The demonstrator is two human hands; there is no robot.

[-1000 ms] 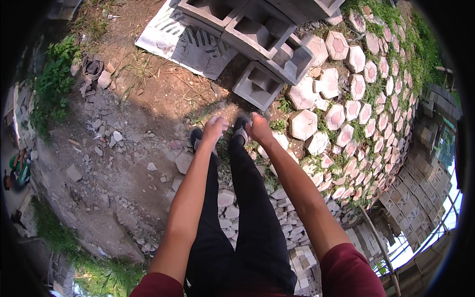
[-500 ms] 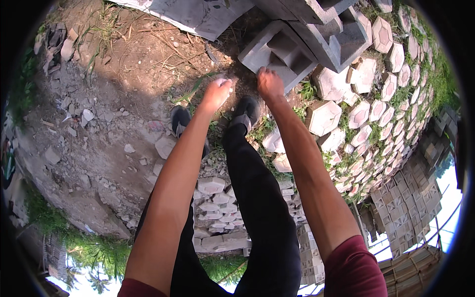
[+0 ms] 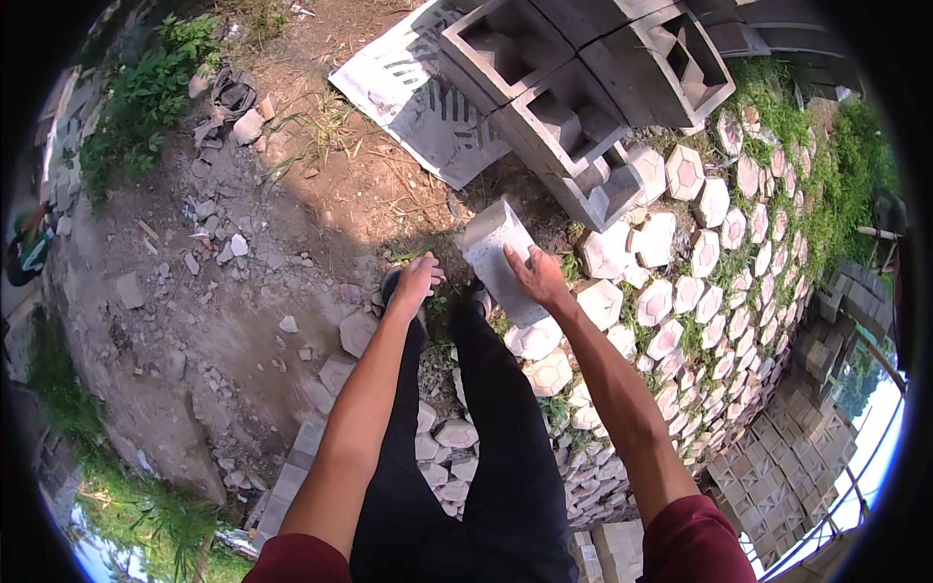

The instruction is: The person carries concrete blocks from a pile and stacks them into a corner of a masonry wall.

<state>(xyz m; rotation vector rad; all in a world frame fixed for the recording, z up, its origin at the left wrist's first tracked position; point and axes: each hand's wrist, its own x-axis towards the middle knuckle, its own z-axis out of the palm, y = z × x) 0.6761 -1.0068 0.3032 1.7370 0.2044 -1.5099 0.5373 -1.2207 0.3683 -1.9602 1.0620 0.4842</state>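
Note:
A grey concrete block (image 3: 499, 257) is tilted in front of my right leg, a smooth broad face turned up to me. My right hand (image 3: 540, 278) grips it along the right edge, thumb lying on that face; the fingers beneath are hidden. To its left my left hand (image 3: 416, 282) hangs apart from the block above my left shoe, with fingers loosely bent, some space between them and nothing visible in them. Just beyond stands a stack of hollow concrete blocks (image 3: 573, 60), their openings facing me.
A pale printed sheet (image 3: 398, 92) lies on the dirt beside the stack. Hexagonal pavers (image 3: 665, 340) with grass between them cover the right side. Rubble (image 3: 238, 246) is strewn at left. More blocks (image 3: 787, 457) are piled at lower right.
The block that stood at the foot of the stack is now up in my right hand, nearer my legs. My left hand's fingers have loosened. The view has shifted, showing more of the stack.

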